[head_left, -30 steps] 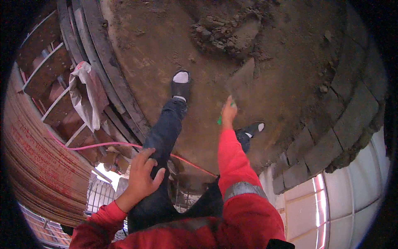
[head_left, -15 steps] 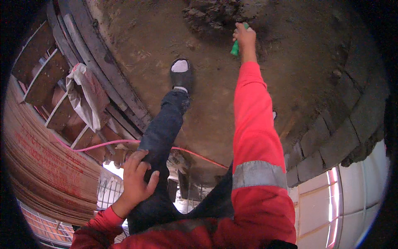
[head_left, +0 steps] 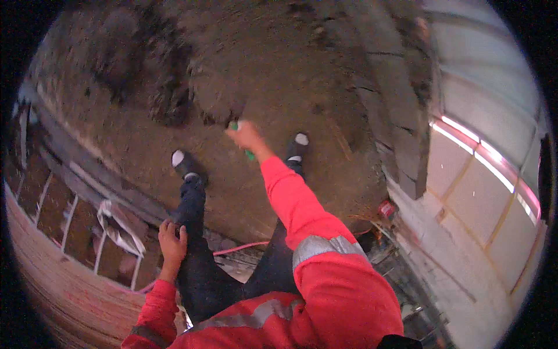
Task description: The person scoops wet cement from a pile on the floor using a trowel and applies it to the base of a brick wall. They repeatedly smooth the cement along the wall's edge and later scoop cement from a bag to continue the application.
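Observation:
My right hand (head_left: 247,137) is closed round the green handle of a trowel (head_left: 250,155), out ahead over the brown ground (head_left: 279,192). The blade end merges with the wet mud-like mix and is hard to make out. A dark, lumpy heap of that mix (head_left: 168,87) lies just beyond and to the left of the hand. My left hand (head_left: 172,247) rests on my left knee (head_left: 192,230), fingers stretched out and holding nothing.
Grey blocks (head_left: 392,99) form a low edge along the right. At lower left are a white sack (head_left: 122,232), metal bars and stacked brown sheets (head_left: 75,285). A pink hose (head_left: 241,248) runs behind my legs. My dark shoes (head_left: 187,166) stand apart on the ground.
My view has swung to the right, bringing the block edge and white wall further in. The right hand, still gripping the trowel, now sits nearer to my body. The left hand stays at the knee.

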`<state>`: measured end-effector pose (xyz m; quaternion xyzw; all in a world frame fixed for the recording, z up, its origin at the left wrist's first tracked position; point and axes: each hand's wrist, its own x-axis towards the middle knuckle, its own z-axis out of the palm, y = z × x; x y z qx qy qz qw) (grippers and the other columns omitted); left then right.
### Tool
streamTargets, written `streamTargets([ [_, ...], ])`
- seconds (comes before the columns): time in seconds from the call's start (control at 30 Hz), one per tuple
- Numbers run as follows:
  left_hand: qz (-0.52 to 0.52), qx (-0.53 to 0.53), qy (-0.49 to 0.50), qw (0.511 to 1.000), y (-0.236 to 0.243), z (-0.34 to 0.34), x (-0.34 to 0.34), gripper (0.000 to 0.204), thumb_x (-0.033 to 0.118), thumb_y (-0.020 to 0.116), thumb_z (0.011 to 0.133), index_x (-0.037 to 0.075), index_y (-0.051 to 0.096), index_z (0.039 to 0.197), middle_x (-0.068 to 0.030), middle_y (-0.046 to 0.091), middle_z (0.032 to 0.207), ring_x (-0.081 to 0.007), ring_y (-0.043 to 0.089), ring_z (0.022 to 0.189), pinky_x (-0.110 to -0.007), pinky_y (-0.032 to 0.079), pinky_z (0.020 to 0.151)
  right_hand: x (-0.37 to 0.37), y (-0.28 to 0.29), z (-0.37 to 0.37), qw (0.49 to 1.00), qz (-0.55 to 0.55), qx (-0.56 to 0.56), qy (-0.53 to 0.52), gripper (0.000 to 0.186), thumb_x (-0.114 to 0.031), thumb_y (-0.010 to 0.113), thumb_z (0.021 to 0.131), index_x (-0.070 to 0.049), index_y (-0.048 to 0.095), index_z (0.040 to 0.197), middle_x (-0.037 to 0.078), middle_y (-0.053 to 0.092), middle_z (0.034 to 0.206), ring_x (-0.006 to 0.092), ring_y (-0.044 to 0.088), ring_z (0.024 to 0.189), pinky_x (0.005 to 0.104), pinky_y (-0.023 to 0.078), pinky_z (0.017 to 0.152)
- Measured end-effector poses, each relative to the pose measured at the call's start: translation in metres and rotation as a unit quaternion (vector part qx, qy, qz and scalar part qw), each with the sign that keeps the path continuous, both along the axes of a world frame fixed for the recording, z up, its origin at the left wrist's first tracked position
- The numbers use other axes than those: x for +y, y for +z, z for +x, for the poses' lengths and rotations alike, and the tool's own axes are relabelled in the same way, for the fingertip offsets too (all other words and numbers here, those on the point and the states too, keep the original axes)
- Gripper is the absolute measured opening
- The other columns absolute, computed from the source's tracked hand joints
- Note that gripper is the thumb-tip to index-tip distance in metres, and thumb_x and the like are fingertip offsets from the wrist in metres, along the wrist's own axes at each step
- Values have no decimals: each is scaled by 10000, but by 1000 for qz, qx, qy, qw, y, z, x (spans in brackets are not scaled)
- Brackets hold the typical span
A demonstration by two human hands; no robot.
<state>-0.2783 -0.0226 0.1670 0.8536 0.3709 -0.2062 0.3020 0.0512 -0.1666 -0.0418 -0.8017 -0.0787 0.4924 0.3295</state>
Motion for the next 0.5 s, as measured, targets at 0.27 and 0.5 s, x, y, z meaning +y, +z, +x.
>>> streamTargets([
  [0.27,103,69,-190,974,-20,40,-81,332,305,581,818,-3,585,941,-218,539,1100,-391,494,1040,-488,411,849,-290,173,107,993,-92,-74,31,411,-390,632,778,4,619,896,225,627,871,379,594,818,444,464,724],
  [0.5,71,119,-291,947,18,112,-184,347,322,581,800,20,601,971,-174,534,1080,-352,504,1044,-485,423,841,-542,261,175,979,-172,-63,-94,400,-364,636,791,13,611,922,222,637,871,378,610,844,437,475,748],
])
